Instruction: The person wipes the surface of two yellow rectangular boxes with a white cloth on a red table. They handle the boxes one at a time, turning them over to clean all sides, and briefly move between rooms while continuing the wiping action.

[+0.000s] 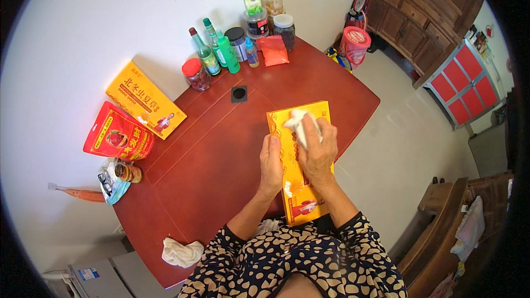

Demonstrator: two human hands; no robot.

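Observation:
A long yellow box (306,187) with printed pictures stands before me at the table's edge, its broad face toward me. My left hand (271,166) grips its left side, thumb up along the edge and the other fingers hidden behind it. A crumpled white cloth (298,125) is bunched under the fingers of my right hand (319,152), pressed to the upper part of the box's face. The cloth looks slightly blurred.
The reddish-brown table (221,187) holds a second yellow box (146,99), a red pouch (118,132), bottles (205,52), lidded jars (196,74) and an orange-red packet (274,51) along the wall. Another white cloth (182,252) lies near the front edge. A dark square cable hole (239,94) sits behind.

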